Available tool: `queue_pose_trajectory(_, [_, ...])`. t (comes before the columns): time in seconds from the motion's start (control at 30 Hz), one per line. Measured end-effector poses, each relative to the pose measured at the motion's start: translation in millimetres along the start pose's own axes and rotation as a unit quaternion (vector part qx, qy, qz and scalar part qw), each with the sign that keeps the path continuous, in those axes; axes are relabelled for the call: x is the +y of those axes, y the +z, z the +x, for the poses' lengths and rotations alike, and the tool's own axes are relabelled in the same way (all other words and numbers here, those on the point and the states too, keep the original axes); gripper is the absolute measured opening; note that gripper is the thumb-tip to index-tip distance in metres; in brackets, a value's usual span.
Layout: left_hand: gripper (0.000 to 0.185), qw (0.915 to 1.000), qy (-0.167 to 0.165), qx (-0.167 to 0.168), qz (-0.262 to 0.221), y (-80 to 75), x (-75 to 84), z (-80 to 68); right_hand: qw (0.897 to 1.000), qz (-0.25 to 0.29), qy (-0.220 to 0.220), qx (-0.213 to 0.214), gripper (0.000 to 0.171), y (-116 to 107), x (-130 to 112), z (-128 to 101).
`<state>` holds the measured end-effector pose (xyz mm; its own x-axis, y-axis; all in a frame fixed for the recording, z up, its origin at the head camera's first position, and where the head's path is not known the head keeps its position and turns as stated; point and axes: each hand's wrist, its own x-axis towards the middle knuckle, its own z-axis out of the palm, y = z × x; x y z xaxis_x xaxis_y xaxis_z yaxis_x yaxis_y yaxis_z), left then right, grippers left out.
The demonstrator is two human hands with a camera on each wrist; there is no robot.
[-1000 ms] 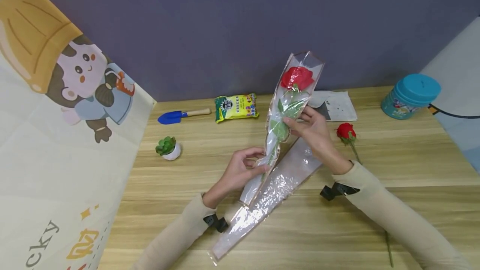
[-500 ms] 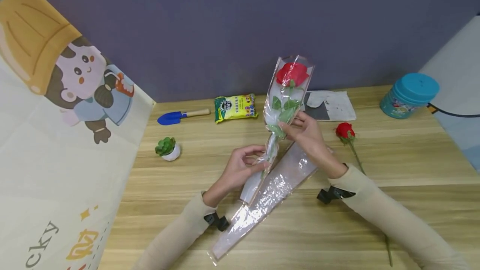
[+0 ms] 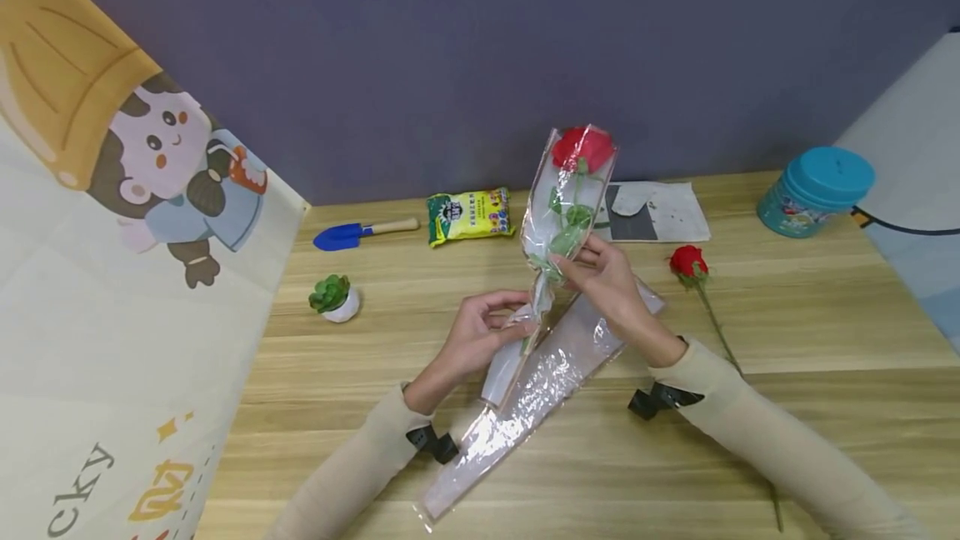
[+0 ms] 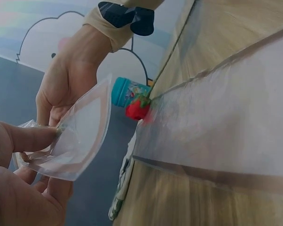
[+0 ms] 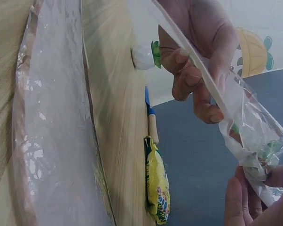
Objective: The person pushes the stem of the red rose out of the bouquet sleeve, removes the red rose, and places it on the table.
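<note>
A red rose (image 3: 582,147) with green leaves stands tilted inside a clear cellophane sleeve (image 3: 558,215) above the wooden table (image 3: 787,307). My left hand (image 3: 516,325) pinches the sleeve's narrow lower part (image 4: 80,136). Higher up, at the leaves, my right hand (image 3: 572,263) grips the sleeve (image 5: 247,127). Under both hands a second sleeve (image 3: 536,390), with nothing in it, lies flat on the table. A loose red rose (image 3: 688,261) lies to the right of my right hand.
A teal lidded jar (image 3: 816,190) stands at the back right and a grey-and-white packet (image 3: 660,211) lies behind the rose. A yellow bag (image 3: 470,215), a blue trowel (image 3: 352,233) and a small potted succulent (image 3: 332,297) are at the back left. A cartoon-printed panel (image 3: 112,273) borders the left.
The sleeved rose has shifted left and a little lower, and my right hand has moved left with it. The left hand has stayed in place on the lower sleeve.
</note>
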<state>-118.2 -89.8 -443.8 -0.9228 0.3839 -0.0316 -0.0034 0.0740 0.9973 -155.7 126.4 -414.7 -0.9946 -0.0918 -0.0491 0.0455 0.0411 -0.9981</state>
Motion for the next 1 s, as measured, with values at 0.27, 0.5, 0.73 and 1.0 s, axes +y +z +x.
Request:
queue_pose_trajectory(0.27, [0.045,0.9998,-0.006,-0.018,0.007,-1.0,0.1,0.3,1.000,0.002,0.006,0.010,0.047,-2,0,0])
queue_pose_trajectory(0.5, [0.054,0.9991,-0.020,-0.027,0.024,-0.8,2.1,-1.1,0.999,0.021,0.008,0.026,0.048,-10,-5,6])
queue_pose_trajectory(0.73, [0.059,0.9986,-0.036,-0.038,0.006,0.4,2.3,-1.4,0.998,0.058,-0.004,0.030,0.049,-17,-6,8])
queue_pose_trajectory(1.0, [0.058,0.9983,-0.038,-0.044,-0.006,1.7,4.6,-2.9,0.995,0.096,0.019,0.033,0.048,-23,-3,11])
